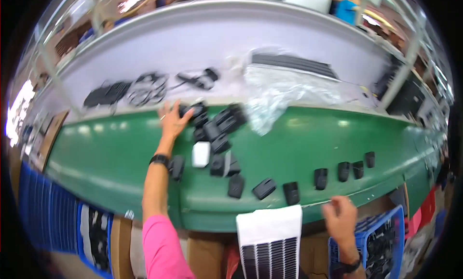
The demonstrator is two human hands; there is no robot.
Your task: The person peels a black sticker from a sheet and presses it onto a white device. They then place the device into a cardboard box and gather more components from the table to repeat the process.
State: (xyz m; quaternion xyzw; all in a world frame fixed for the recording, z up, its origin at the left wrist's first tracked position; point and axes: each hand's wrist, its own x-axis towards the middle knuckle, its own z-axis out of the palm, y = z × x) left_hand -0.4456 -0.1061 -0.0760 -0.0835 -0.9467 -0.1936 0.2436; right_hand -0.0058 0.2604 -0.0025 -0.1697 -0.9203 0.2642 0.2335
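My left hand point(172, 120) reaches to the far side of the green work table with its fingers spread. Its thumb side touches or nearly touches a black plastic block point(184, 110) at the edge of a loose pile; the contact is hard to make out. The pile holds several dark boxy parts point(212, 130), with a white block point(200, 154) among them. My right hand point(340, 215) hovers at the table's front edge, fingers partly bent and blurred. Nearest to it lies a black block point(320, 178), one of several in a loose row along the front.
Crumpled clear plastic point(270, 98) hangs over the table's back edge. Coiled black cables point(147, 88) lie on the ledge behind. A white sheet with dark slotted rows point(269, 226) stands at the front. Blue crates point(399, 240) with dark parts sit below on both sides.
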